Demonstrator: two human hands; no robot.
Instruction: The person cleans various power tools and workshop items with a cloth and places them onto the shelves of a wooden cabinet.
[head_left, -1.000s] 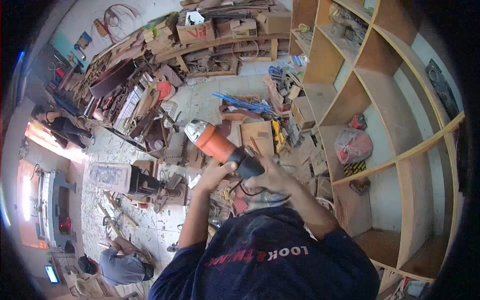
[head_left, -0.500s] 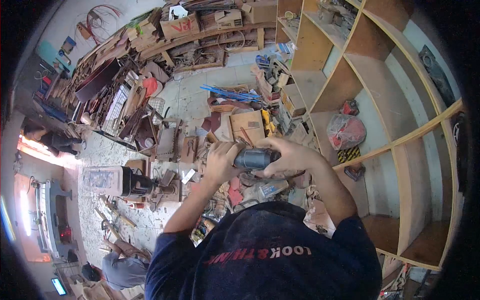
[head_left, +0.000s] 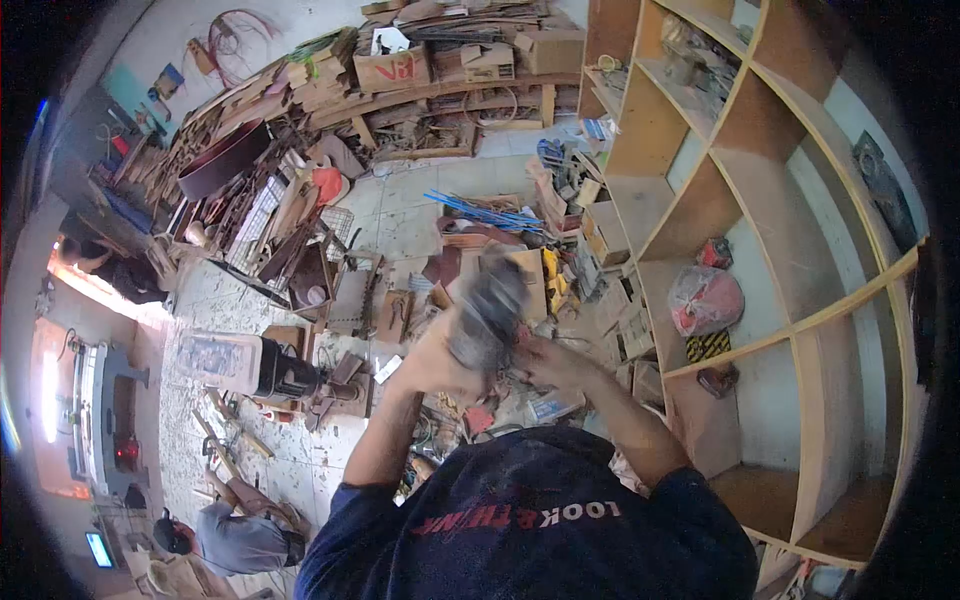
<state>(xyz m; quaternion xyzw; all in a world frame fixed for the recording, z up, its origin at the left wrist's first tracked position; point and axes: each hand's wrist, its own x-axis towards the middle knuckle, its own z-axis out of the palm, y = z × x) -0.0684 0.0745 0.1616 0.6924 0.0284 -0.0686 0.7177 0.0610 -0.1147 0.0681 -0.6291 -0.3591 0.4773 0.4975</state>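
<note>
A black and grey, roughly cylindrical object (head_left: 488,312) is held up in front of my chest, tilted and smeared by motion, so its exact kind does not show. My left hand (head_left: 440,358) is closed around its lower left side. At its lower right is my right hand (head_left: 545,360), with blurred fingers; whether they touch the object I cannot tell. Behind and below the hands, a flat cardboard box (head_left: 535,275) and loose scraps cover the floor.
Wooden shelving (head_left: 690,215) rises on the right, with a plastic-wrapped red bundle (head_left: 706,300) inside. Blue strips (head_left: 485,212) lie ahead on a box. To the left stands a machine with a pale top (head_left: 215,358). A person in grey (head_left: 240,540) crouches at lower left.
The black object has swung from lying level between both hands to a steep tilt. My right hand has shifted from its right end down to its lower right. The view has shifted slightly.
</note>
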